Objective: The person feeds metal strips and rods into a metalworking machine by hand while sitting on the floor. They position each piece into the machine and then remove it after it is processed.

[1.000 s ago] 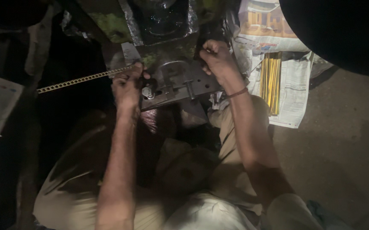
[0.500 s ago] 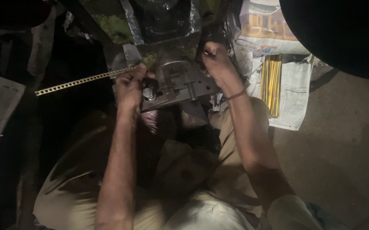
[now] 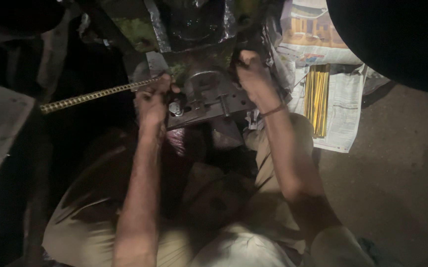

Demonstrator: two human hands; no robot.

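Left hand closed around a long perforated brass strip, feeding its near end into the grey metal press just beside. Right hand gripping a dark part at the press's upper right, fingers curled tight; what exactly is held, too dark to tell. Most of the strip still outside the press, jutting left. Finished yellow rods stacked on newspaper to the right.

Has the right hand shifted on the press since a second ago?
Yes. The right hand has moved up, away from the grey metal plate, toward the dark machine body.
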